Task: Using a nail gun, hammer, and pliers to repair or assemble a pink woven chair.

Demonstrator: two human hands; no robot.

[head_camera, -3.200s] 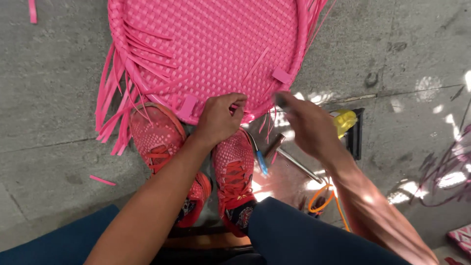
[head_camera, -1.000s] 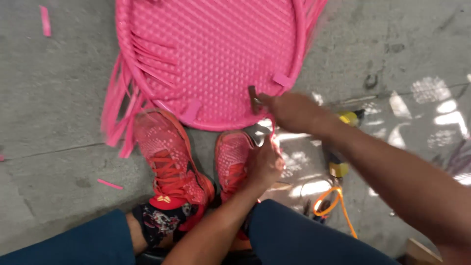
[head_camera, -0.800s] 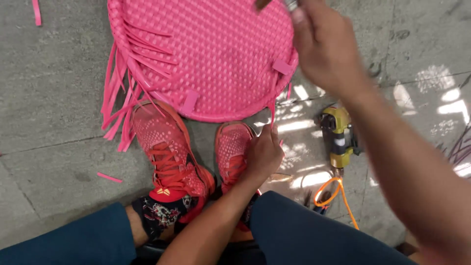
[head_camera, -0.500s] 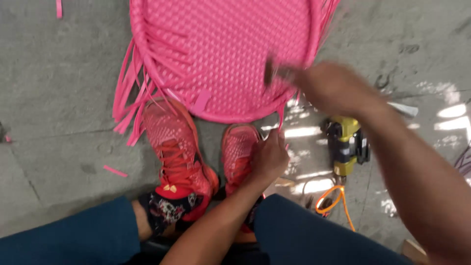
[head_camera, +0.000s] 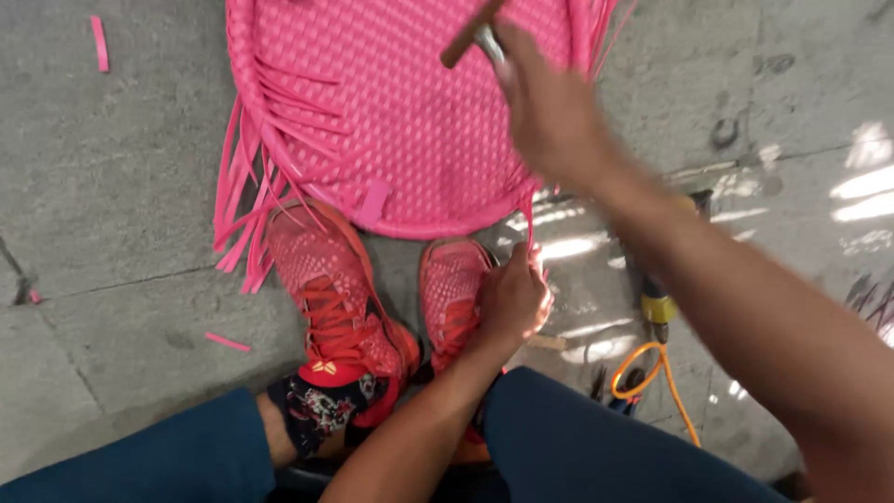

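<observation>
- Raised since half a second ago: right hand (head_camera: pixel 557 112), now lifted over the woven seat, fingers closed round a hammer (head_camera: pixel 477 35) with a brown wooden handle; motion blur hides the head.
- Left hand (head_camera: pixel 512 300): fingers pinched shut on a thin pink strip (head_camera: pixel 531 216) hanging from the seat's rim, beside the right red shoe (head_camera: pixel 451 296).
- Round pink woven seat (head_camera: pixel 410 112): basket-weave plastic, loose strands fringing its left edge, top cut off.
- Yellow power tool (head_camera: pixel 657 303): on grey concrete, mostly hidden by the right forearm.
</observation>
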